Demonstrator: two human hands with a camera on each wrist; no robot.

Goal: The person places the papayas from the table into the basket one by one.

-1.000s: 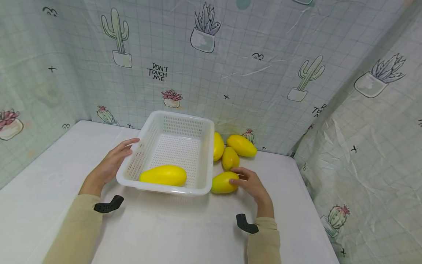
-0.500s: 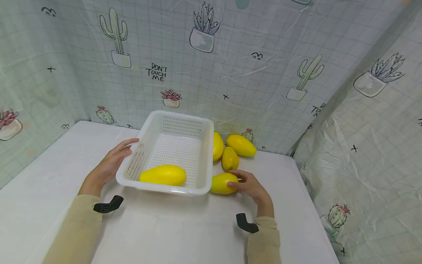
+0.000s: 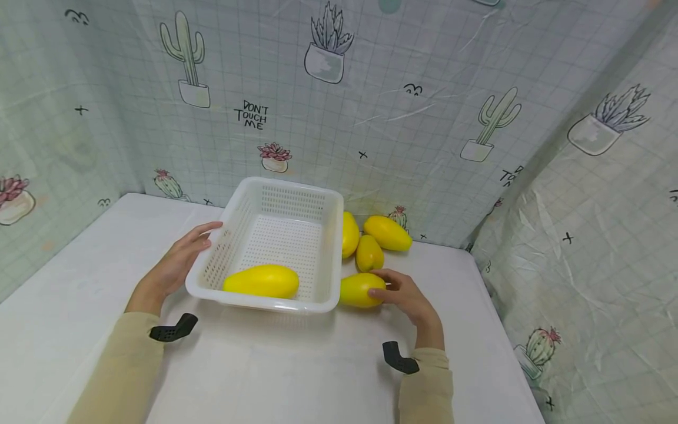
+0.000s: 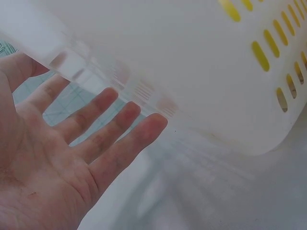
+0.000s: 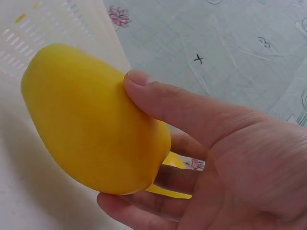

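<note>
A white perforated plastic basket (image 3: 286,241) stands on the table with one yellow mango (image 3: 262,281) lying at its near end. At the basket's left side, my left hand (image 3: 180,265) touches the outer wall near the rim; the left wrist view shows its fingers (image 4: 129,143) fairly straight. To the right of the basket, my right hand (image 3: 405,294) grips another yellow mango (image 3: 360,290) by one end, thumb on one side and fingers on the other. That mango's left end is close by the basket wall, partly hidden behind the rim in the head view.
Several more mangoes lie behind the right hand: one against the basket's right side (image 3: 350,235), a small mango (image 3: 369,253) and a larger mango (image 3: 388,232) by the curtain. A cactus-print curtain (image 3: 296,118) borders the white table (image 3: 286,371) at the back and sides.
The right hand and its mango have shifted slightly away from me and to the right over the last half second. The left hand and the basket stay in place.
</note>
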